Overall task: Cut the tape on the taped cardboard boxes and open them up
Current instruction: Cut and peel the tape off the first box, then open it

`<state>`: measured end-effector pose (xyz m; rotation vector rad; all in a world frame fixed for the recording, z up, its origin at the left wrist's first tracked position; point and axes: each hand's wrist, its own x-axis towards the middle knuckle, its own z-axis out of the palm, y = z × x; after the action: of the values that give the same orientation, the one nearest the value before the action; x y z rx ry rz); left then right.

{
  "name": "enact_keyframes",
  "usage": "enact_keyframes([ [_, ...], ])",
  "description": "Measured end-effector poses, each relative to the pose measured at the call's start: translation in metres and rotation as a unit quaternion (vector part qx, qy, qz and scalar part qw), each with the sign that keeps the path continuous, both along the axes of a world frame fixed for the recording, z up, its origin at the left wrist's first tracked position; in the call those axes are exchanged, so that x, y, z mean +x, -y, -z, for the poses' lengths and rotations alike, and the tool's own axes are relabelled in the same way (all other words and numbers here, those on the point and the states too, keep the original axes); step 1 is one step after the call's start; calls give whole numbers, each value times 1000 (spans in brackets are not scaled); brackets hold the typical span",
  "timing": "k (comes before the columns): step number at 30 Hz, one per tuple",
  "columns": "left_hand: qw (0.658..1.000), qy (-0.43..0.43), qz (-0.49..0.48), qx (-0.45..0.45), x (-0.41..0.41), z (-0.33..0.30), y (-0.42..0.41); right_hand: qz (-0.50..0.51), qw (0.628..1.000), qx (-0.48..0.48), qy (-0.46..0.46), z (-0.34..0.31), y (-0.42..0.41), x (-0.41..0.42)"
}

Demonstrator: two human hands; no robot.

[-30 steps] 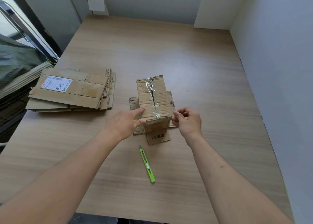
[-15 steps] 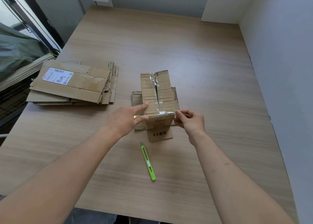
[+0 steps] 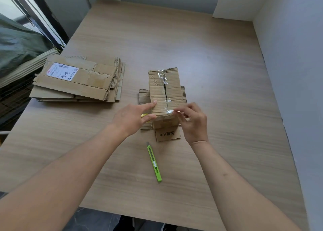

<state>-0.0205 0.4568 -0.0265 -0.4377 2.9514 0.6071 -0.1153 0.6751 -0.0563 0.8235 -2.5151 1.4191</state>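
Table [image 3: 201,56] carries a stack of flattened cardboard [image 3: 78,80] at far left. Taped box [image 3: 165,91] stands mid-table, its flaps splayed on the surface. My left hand [image 3: 132,118] steadies the box's near-left edge with fingers straight. My right hand [image 3: 193,122] pinches the clear tape [image 3: 168,111] at the near edge. Green utility knife [image 3: 154,162] lies just in front of the box, untouched.

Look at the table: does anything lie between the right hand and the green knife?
Nothing visible does. The green knife lies alone on bare table, just in front of the box. The right hand pinches the tape at the box's near edge; the left hand steadies the box.
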Motion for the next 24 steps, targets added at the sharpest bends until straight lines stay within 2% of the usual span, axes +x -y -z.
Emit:
enact_keyframes([
  [2, 1000, 0, 2, -4, 1, 0, 0, -36, 999, 42, 1, 5, 3, -1],
  [9, 1000, 6, 15, -16, 3, 3, 2, -47, 994, 90, -35, 12, 1, -4],
  [16, 996, -41, 18, -80, 4, 15, -1, 22, 990, 129, -48, 21, 5, 9],
  [24, 993, -48, 23, -101, -6, 16, -3, -54, 972, 169, -154, 15, 19, 4],
])
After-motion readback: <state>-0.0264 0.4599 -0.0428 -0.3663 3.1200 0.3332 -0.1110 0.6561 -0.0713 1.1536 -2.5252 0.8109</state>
